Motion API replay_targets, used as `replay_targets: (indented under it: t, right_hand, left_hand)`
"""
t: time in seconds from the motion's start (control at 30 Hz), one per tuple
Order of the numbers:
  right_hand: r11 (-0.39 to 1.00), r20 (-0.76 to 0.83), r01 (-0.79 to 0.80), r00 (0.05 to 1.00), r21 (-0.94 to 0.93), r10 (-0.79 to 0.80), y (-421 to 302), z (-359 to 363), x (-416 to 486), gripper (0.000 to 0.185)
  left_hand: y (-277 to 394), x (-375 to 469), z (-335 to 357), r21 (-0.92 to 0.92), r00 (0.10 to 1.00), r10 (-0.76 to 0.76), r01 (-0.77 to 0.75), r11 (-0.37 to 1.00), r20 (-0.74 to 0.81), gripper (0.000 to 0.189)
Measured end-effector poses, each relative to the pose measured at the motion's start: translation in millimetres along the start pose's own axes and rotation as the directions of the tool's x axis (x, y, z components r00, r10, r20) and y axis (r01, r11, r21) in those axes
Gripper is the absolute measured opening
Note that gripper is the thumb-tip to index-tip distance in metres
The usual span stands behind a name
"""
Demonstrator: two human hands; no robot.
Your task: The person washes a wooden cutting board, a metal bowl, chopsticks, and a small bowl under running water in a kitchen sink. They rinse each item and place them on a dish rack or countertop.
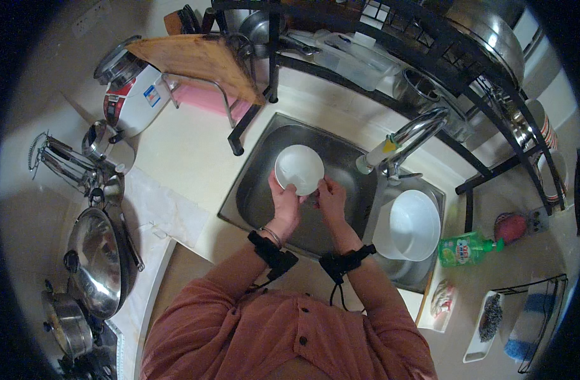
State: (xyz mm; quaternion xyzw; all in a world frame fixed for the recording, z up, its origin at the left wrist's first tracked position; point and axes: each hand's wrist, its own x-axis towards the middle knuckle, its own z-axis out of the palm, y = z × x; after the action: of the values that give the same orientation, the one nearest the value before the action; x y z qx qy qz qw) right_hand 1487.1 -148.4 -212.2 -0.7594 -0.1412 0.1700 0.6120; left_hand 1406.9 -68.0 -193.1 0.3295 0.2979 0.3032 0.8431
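Over the larger basin of a stainless steel sink [252, 166], both hands hold a white bowl [299, 166]. My left hand [285, 202] grips its lower left rim, the thumb on the near edge. With bent fingers my right hand [331, 197] holds the lower right rim; the fingers under the bowl are partly hidden. To the right of the basin, a large white plastic tub [414, 225] stands in the smaller sink basin. A chrome faucet [403, 142] reaches over the sink from the back right; no water is seen running from it.
A green dish soap bottle [462, 249] lies right of the sink, near a steel wool scrubber [490, 317] on a white tray. A black metal rack [347, 80] spans the back. At left are a wooden cutting board [199, 61], a rice cooker [138, 102] and a metal wok [97, 261].
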Motion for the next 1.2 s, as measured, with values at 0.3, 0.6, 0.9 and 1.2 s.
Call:
replay_targets:
  t: [0.3, 0.6, 0.9, 1.2]
  right_hand:
    - [0.842, 0.123, -0.233, 0.972, 0.487, 0.198, -34, 5, -12, 0.034]
    - [0.992, -0.008, 0.007, 1.0, 0.124, -0.006, -12, 0, 9, 0.023]
    - [0.44, 0.418, 0.487, 0.873, -0.754, -0.251, 36, -25, 40, 0.045]
    - [0.9, 0.436, 0.242, 0.897, -0.363, -0.066, 8, -52, 20, 0.047]
  left_hand:
    - [18, 0, 2, -0.015, 0.999, -0.028, 0.028, 0.999, -0.019, 0.053]
    - [11, -5, 3, 0.022, 1.0, -0.016, 0.016, 1.0, 0.001, 0.057]
    - [-11, -4, -14, 0.162, 0.986, -0.09, 0.067, 0.985, 0.137, 0.062]
    - [-9, 24, -23, 0.225, 0.873, -0.389, 0.333, 0.916, 0.293, 0.058]
